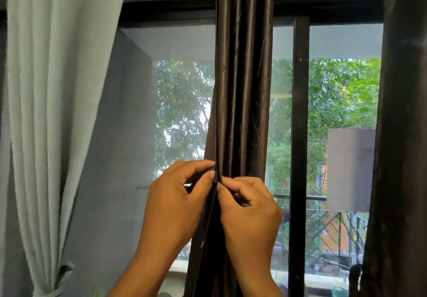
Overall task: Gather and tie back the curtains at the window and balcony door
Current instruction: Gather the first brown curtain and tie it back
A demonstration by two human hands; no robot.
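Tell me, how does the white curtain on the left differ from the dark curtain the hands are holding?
The white curtain is pale and matte; the dark curtain is shiny brown with a faint leaf pattern. The white curtain is already tied back low down and sweeps aside; the dark curtain hangs straight down the middle, untied. Nobody touches the white one, while the left hand and right hand pinch the dark one's edge. Both hang in long folds at the glass.
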